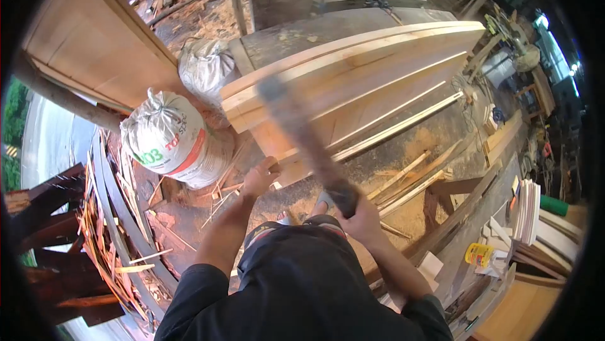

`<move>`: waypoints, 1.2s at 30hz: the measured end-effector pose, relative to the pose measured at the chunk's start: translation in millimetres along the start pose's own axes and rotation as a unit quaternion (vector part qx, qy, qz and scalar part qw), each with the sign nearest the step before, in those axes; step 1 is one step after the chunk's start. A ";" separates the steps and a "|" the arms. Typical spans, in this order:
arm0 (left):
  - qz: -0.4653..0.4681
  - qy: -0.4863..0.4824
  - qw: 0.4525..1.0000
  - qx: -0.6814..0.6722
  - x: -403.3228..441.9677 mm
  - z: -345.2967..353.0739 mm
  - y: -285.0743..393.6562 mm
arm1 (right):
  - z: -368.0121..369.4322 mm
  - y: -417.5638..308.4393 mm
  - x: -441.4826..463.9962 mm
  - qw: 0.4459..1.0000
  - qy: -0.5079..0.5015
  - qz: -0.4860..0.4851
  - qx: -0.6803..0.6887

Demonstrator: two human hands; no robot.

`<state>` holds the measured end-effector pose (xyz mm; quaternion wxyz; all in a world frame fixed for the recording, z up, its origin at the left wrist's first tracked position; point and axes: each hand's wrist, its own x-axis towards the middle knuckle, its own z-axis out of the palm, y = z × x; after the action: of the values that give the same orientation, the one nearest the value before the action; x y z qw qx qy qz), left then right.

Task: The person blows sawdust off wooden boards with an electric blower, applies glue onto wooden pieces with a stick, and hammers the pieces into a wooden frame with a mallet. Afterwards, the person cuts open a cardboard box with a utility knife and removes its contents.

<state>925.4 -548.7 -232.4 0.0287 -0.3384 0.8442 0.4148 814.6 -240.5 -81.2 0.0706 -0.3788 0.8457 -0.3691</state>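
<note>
My right hand (362,218) is wrapped round the dark grip of a hammer (309,146), which is raised and smeared by motion. Its grey head points up and left, in front of a large wooden panel (372,76) standing on its long edge. At the panel's near lower corner, my left hand (258,180) has its fingers closed on a small wood block (273,164). The block's contact with the panel is partly hidden by the fingers.
Two sacks, a full white one (176,142) and another behind it (207,67), stand to the left. Wood offcuts (110,227) lie beyond. Long strips (403,124) rest on the floor. At right are a yellow-labelled bottle (480,255) and stacked boards (528,212).
</note>
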 end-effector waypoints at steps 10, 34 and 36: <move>0.180 0.150 0.969 0.079 22.7 5.0 7.5 | -43.0 44.6 -56.9 0.949 0.003 0.300 0.098; 0.263 -0.189 0.912 0.252 53.6 28.4 115.5 | 30.8 109.2 -177.3 0.528 0.182 0.626 0.544; 0.228 -0.237 0.873 0.361 44.0 18.4 130.2 | 68.1 89.0 -191.0 0.547 0.216 0.618 0.523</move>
<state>809.8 -504.0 -170.3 0.2524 0.0059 0.9569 0.1436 923.7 -107.7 -221.0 0.2823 0.4317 0.5187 -0.6818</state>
